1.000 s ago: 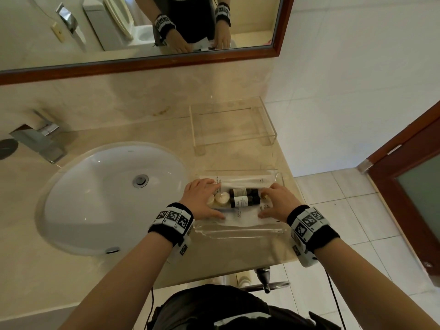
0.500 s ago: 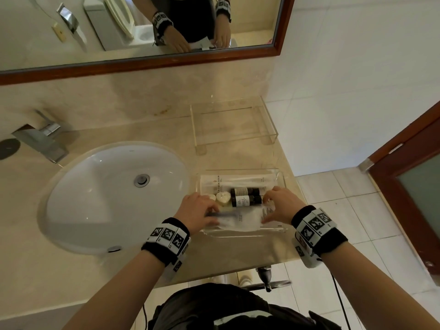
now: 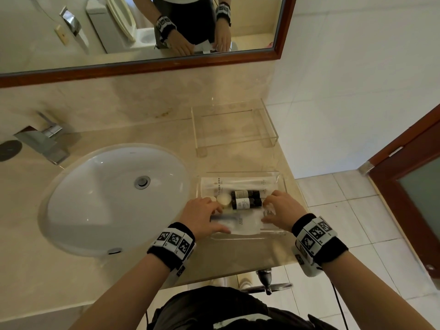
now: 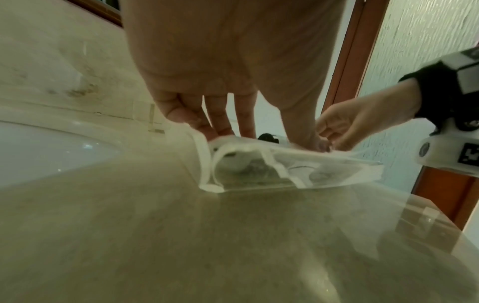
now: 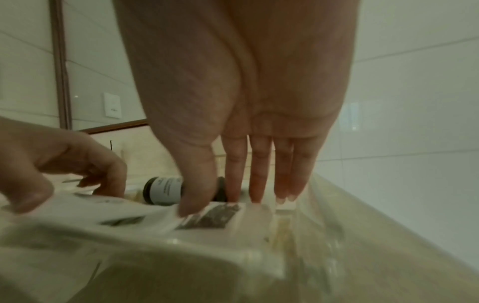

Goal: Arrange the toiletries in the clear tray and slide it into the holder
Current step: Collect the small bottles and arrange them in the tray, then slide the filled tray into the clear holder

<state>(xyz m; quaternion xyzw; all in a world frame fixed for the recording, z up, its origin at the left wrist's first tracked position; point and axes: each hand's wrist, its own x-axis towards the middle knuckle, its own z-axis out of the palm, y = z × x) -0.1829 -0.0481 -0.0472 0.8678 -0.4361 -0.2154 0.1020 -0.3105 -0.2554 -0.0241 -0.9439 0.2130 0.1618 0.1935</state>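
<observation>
The clear tray [image 3: 282, 184] sits on the counter, right of the sink. It holds a long white sachet [image 3: 238, 183] at the back, two dark bottles [image 3: 245, 198] lying side by side, a round cream soap [image 3: 223, 200], and a flat white packet [image 3: 245, 222] at the front. My left hand [image 3: 220, 220] pinches the packet's left end between thumb and curled fingers. My right hand [image 3: 266, 210] presses the packet's right end with its thumb, fingers straight and close to the bottle caps. The clear holder [image 3: 233, 129] stands against the back wall, apart from the tray.
A white sink [image 3: 114, 198] and chrome faucet [image 3: 42, 141] lie to the left. The tray's right side is close to the counter's right edge [image 3: 295, 194], with tiled floor below. A wood-framed mirror hangs above, and a door [image 3: 409, 186] is at the right.
Both hands drew back from beside the bottles and soap to the white packet at the tray's front. Since half a second ago they have barely moved.
</observation>
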